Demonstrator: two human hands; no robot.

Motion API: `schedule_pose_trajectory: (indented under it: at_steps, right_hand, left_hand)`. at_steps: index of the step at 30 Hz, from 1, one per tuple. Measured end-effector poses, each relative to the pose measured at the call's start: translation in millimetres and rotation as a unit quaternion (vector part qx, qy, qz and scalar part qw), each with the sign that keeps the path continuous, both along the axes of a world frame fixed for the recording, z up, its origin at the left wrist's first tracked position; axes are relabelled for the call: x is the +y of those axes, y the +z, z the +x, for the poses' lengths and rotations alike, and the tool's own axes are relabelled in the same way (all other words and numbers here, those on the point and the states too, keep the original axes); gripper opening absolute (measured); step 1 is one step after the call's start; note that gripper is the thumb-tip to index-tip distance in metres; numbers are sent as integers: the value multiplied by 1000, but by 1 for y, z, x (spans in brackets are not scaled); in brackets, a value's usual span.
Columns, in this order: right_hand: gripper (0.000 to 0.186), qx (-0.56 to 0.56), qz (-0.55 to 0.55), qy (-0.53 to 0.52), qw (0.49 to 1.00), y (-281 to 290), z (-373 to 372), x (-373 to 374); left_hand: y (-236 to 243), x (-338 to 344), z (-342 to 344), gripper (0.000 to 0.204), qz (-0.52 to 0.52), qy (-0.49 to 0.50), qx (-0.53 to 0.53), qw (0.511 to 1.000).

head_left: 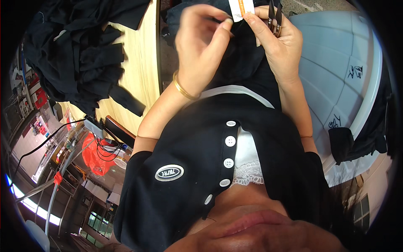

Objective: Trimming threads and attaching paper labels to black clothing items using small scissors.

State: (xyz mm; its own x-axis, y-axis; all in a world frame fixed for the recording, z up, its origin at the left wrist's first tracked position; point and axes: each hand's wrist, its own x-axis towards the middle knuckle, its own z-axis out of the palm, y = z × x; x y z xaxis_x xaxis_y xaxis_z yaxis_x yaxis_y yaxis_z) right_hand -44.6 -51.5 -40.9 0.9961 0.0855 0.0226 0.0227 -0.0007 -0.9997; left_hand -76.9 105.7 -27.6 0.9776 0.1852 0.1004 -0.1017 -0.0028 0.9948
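My right hand grips a white tag with an orange stripe between thumb and fingers. Dark-bladed scissors are tucked among the same hand's fingers, blades upward. Just left of the tag, my left hand has its thumb and forefinger pinched together; what they hold, if anything, is too small to make out. That hand is slightly blurred, and a gold bangle circles its wrist. Under both hands lies black cloth across my lap.
A heap of black cloth pieces covers much of the pale wooden table on the left. To the right stands a large light-blue tub with black cloth over its rim. A red plastic bag is at lower left.
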Motion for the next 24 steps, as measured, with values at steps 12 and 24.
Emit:
schedule_pose_trajectory:
  at_steps: [12,24]
  right_hand:
    - [13,15,-21,32,999,-9,-1,-3]
    - [3,-172,176,78,966,20,16,28]
  left_hand:
    - [-29,7,39,20,136,12,-449,883]
    - [4,13,21,14,138,-40,-228,963]
